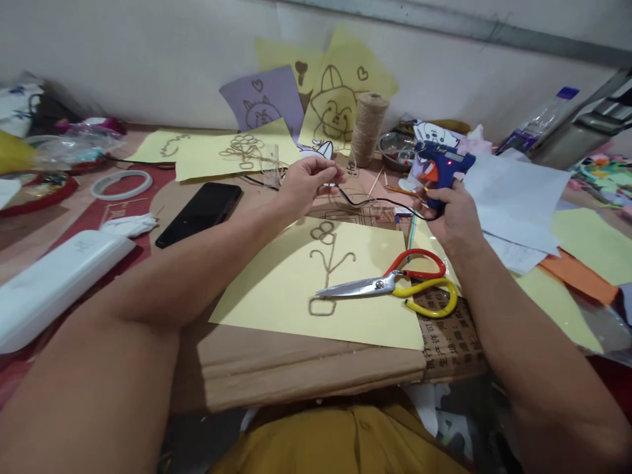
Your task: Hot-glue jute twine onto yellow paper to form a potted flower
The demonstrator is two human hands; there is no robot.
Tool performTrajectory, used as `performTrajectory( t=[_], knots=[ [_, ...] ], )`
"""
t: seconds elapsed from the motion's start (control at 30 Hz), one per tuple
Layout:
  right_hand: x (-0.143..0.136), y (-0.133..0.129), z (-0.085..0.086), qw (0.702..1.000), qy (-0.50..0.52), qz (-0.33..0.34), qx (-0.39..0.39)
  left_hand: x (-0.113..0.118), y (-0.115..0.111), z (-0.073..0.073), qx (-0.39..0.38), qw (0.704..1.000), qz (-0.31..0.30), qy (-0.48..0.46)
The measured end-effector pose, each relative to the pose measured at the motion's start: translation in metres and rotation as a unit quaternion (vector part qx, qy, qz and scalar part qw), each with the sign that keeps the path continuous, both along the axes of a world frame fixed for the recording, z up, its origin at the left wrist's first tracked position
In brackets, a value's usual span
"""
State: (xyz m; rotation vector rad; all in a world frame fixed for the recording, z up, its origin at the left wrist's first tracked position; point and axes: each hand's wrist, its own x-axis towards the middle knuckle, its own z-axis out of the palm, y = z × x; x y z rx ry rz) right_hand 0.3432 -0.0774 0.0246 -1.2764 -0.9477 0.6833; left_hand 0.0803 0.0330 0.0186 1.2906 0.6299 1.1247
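My right hand (451, 207) is wrapped round the handle of a blue glue gun (447, 164) with an orange trigger and a lit red light. Its black cord (363, 203) runs leftward to my left hand (309, 184), whose fingers are pinched together on it; the exact contact is partly hidden. Below both hands lies a yellow sheet (276, 289) bearing a flower in a pot shaped from brown twine (330, 263). Scissors (380, 284) with one red and one yellow handle rest closed across that sheet, blades pointing left.
A twine spool (369, 128) stands at the back, near propped purple card (269, 99) and yellow cards with twine drawings. On the left lie a black phone (200, 214), a tape roll (122, 185) and a long white case (59, 283). White papers (513, 191) spread at right.
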Motion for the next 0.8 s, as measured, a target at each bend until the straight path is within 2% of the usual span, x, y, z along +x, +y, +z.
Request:
performTrajectory(
  t=[0.1, 0.2, 0.4, 0.53, 0.8],
  knots=[
    [-0.02, -0.01, 0.005, 0.999, 0.024, 0.047, -0.007, 0.001, -0.006, -0.01, -0.038, 0.999, 0.002, 0.006],
    [-0.038, -0.019, 0.006, 0.995, 0.001, 0.101, -0.004, 0.002, -0.009, -0.015, -0.054, 0.999, -0.008, 0.005],
    [-0.052, -0.025, -0.008, 0.982, -0.073, 0.173, 0.028, 0.0, -0.011, -0.022, -0.037, 0.999, -0.026, 0.002],
    [-0.051, -0.026, -0.012, 0.976, -0.115, 0.179, 0.051, -0.002, -0.01, -0.023, -0.009, 1.0, -0.021, 0.014],
    [-0.049, -0.031, -0.013, 0.958, -0.248, 0.136, 0.046, -0.001, -0.009, -0.024, 0.009, 1.0, -0.025, -0.009]
  ],
)
